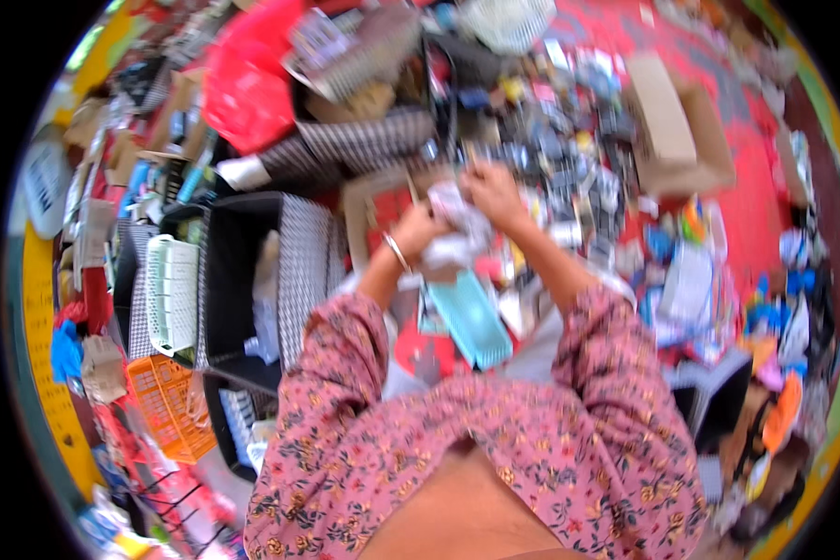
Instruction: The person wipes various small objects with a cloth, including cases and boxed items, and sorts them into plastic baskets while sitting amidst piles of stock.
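A crumpled whitish plastic bag (459,245) is stretched between my hands, blurred by motion. My left hand (422,229), with a bangle at the wrist, is closed on its left side. Higher up, my right hand (493,194) pinches the bag's upper right edge, fingers pressed together. What the bag contains cannot be made out. Just below the bag, a turquoise plastic tray (473,322) lies at a slant. An open beige box (357,224) stands behind my left hand.
Many small packaged items (569,140) cover the red floor ahead. Black checkered bins (313,247), a white basket (173,289) and an orange basket (166,406) stand left. A red bag (250,79) lies far left; an open cardboard box (709,154) stands far right.
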{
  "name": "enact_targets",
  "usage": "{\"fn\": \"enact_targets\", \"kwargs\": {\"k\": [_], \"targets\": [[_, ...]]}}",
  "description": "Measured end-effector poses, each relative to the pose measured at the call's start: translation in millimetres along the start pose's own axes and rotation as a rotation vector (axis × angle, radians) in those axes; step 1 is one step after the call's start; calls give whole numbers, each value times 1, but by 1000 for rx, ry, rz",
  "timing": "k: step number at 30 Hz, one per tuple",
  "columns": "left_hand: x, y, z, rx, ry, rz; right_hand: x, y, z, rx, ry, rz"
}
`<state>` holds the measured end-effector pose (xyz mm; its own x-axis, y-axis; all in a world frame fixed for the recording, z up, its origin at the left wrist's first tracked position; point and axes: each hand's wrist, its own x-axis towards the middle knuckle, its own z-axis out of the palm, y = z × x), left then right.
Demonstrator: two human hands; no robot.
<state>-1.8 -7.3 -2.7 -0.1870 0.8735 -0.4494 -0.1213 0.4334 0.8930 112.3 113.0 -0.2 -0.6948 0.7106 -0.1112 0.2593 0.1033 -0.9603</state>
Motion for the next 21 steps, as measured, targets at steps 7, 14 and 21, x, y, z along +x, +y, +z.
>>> {"fn": "enact_targets", "kwargs": {"k": [7, 14, 21], "targets": [[-9, -2, 31, -390, 32, -197, -10, 18, -2, 32, 69, 103], [5, -16, 16, -829, 155, -101, -47, -15, 7, -283, -140, -517], [-1, 2, 21, -768, -3, -78, -39, -28, -10, -556, -60, -450]]}}
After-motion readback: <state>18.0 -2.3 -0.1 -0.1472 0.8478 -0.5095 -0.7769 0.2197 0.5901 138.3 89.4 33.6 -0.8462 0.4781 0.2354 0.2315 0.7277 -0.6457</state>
